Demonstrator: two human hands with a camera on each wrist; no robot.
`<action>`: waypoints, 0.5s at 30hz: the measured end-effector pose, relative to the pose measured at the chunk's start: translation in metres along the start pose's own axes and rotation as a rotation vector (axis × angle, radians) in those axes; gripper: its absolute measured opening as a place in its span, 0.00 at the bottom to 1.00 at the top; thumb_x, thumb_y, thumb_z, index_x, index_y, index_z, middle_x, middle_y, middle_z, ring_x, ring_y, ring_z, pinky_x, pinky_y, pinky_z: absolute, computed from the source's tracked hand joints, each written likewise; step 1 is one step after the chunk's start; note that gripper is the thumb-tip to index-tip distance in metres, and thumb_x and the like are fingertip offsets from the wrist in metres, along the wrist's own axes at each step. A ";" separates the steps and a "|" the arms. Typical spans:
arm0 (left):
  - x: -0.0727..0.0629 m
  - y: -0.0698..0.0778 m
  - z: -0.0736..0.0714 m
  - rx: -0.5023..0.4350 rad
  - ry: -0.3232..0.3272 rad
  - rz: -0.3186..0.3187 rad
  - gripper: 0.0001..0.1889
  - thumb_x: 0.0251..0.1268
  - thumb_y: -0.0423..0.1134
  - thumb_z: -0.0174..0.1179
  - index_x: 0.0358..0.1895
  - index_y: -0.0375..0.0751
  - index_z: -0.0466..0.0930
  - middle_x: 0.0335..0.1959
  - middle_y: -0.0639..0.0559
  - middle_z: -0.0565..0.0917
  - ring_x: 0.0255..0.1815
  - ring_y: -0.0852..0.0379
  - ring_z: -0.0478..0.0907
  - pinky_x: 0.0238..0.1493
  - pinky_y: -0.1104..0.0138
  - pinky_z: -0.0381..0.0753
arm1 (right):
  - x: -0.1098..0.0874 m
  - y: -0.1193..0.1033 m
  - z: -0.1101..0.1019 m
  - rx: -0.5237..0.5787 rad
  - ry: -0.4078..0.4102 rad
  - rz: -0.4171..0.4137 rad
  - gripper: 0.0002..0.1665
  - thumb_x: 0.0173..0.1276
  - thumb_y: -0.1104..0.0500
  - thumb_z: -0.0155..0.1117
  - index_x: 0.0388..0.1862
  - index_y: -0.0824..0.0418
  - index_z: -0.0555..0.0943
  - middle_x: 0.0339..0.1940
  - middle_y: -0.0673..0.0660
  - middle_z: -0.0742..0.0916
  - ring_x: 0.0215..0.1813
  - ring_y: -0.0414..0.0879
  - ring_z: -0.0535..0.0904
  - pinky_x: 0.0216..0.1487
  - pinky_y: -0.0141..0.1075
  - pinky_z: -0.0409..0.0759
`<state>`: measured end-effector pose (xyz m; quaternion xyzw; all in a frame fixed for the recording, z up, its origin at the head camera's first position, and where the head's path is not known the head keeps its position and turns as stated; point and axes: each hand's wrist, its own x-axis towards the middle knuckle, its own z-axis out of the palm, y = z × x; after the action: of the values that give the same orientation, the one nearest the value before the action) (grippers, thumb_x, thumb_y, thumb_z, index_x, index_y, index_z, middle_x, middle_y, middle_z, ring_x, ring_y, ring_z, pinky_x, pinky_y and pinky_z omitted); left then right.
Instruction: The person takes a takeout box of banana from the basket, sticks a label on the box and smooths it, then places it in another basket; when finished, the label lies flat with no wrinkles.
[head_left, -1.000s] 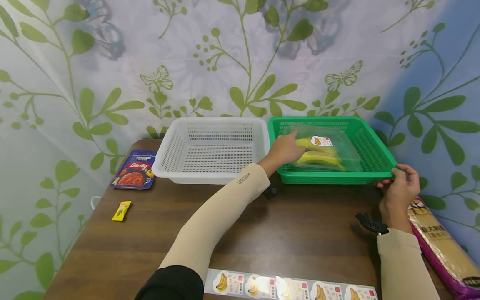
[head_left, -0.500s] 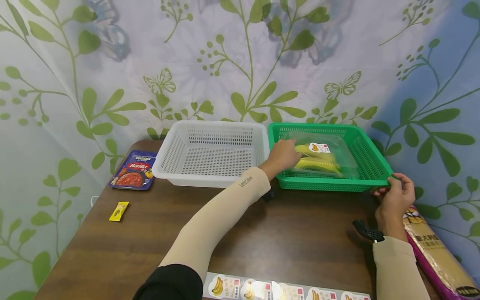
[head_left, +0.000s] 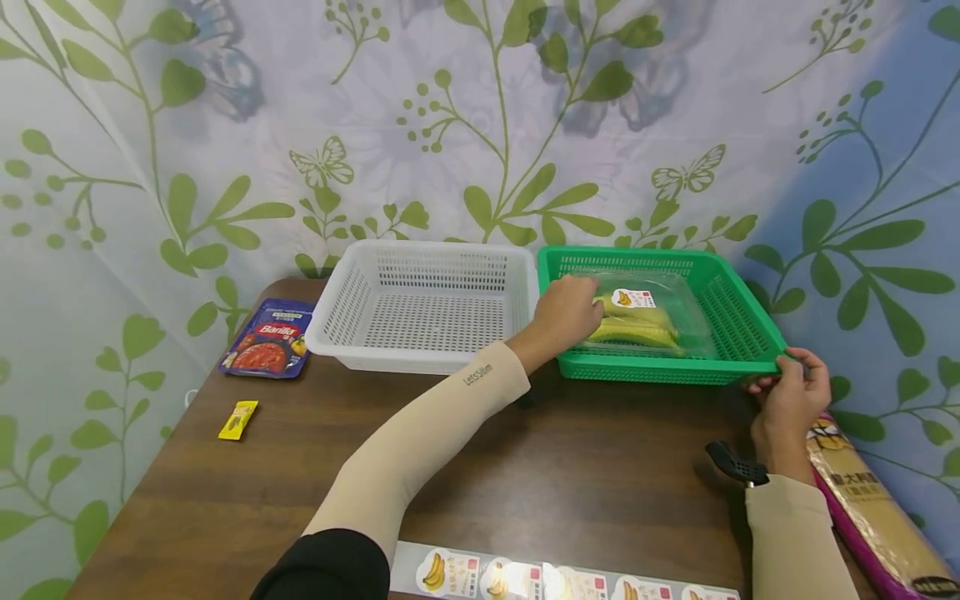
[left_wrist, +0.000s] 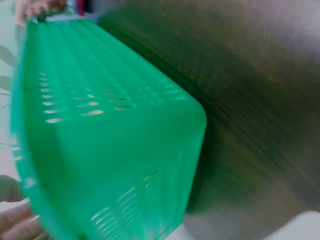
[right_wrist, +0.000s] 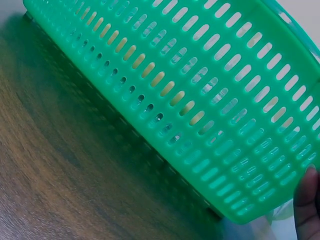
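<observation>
A clear plastic box of bananas [head_left: 637,325] with a white banana label lies in the green basket [head_left: 750,333], toward its left side. My left hand [head_left: 562,315] reaches over the basket's left end with curled fingers and holds the box's left edge; the contact itself is hidden behind the hand. In the left wrist view, its fingers [left_wrist: 22,227] pass behind the rim of the basket. My right hand [head_left: 791,400] grips the rim at the basket's front right corner. Its thumb [right_wrist: 309,195] lies against that corner in the right wrist view.
A white basket [head_left: 423,362] stands just left of the green one. Farther left lie a blue Barilla pouch [head_left: 268,340] and a small yellow packet [head_left: 238,420]. A strip of banana labels [head_left: 487,575] lies at the front; a long gold-and-purple bag [head_left: 870,500] lies at right.
The banana box has shifted slightly left and lies lower in the green basket. My left hand's fingers have curled in from a more extended pose. My right hand stays at the corner.
</observation>
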<state>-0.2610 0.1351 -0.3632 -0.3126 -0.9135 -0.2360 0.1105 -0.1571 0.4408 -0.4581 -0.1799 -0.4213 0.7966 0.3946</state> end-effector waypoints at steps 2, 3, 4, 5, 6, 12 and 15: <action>-0.008 -0.002 -0.008 -0.004 -0.003 0.021 0.13 0.76 0.39 0.56 0.56 0.46 0.85 0.17 0.54 0.77 0.14 0.61 0.59 0.15 0.70 0.60 | 0.000 0.001 0.000 0.005 -0.003 0.009 0.06 0.72 0.68 0.60 0.46 0.63 0.77 0.15 0.57 0.74 0.12 0.44 0.70 0.10 0.34 0.70; -0.014 -0.004 -0.013 -0.011 -0.001 0.041 0.16 0.76 0.39 0.56 0.61 0.47 0.83 0.16 0.55 0.77 0.13 0.62 0.58 0.15 0.70 0.59 | 0.000 0.002 0.000 0.004 -0.003 0.012 0.06 0.72 0.68 0.60 0.46 0.63 0.77 0.15 0.57 0.74 0.12 0.44 0.70 0.10 0.34 0.70; -0.019 -0.007 -0.017 -0.014 -0.002 0.061 0.17 0.76 0.39 0.55 0.63 0.46 0.82 0.13 0.55 0.74 0.12 0.62 0.56 0.15 0.70 0.58 | 0.000 0.002 0.000 0.002 -0.003 0.014 0.06 0.72 0.68 0.60 0.46 0.63 0.77 0.15 0.57 0.74 0.12 0.44 0.70 0.10 0.34 0.70; -0.026 -0.010 -0.022 -0.021 0.001 0.080 0.18 0.76 0.40 0.55 0.64 0.46 0.82 0.12 0.56 0.72 0.12 0.63 0.55 0.15 0.70 0.58 | 0.000 0.003 0.000 -0.001 -0.003 0.014 0.06 0.72 0.68 0.60 0.46 0.63 0.77 0.15 0.57 0.74 0.12 0.44 0.70 0.10 0.34 0.70; -0.032 -0.013 -0.028 -0.034 0.000 0.098 0.19 0.76 0.40 0.55 0.65 0.45 0.81 0.11 0.56 0.70 0.12 0.63 0.55 0.16 0.71 0.59 | 0.000 0.004 0.000 -0.001 -0.002 0.014 0.06 0.72 0.68 0.60 0.47 0.63 0.77 0.15 0.57 0.74 0.12 0.44 0.69 0.10 0.34 0.70; -0.079 -0.035 -0.060 -0.064 0.026 0.144 0.21 0.75 0.43 0.60 0.67 0.43 0.79 0.17 0.53 0.79 0.18 0.60 0.70 0.25 0.69 0.72 | 0.000 0.005 0.001 -0.190 0.026 -0.081 0.08 0.72 0.66 0.61 0.48 0.60 0.81 0.23 0.53 0.76 0.15 0.41 0.69 0.13 0.30 0.68; -0.102 -0.045 -0.068 -0.083 0.052 0.128 0.22 0.74 0.44 0.62 0.67 0.43 0.79 0.43 0.48 0.89 0.42 0.55 0.85 0.46 0.65 0.82 | -0.003 -0.001 0.002 -0.399 0.043 -0.215 0.09 0.71 0.64 0.60 0.48 0.60 0.83 0.28 0.51 0.75 0.21 0.38 0.69 0.21 0.26 0.67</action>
<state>-0.2059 0.0172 -0.3565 -0.3685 -0.8778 -0.2743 0.1360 -0.1555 0.4377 -0.4562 -0.2254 -0.5788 0.6469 0.4425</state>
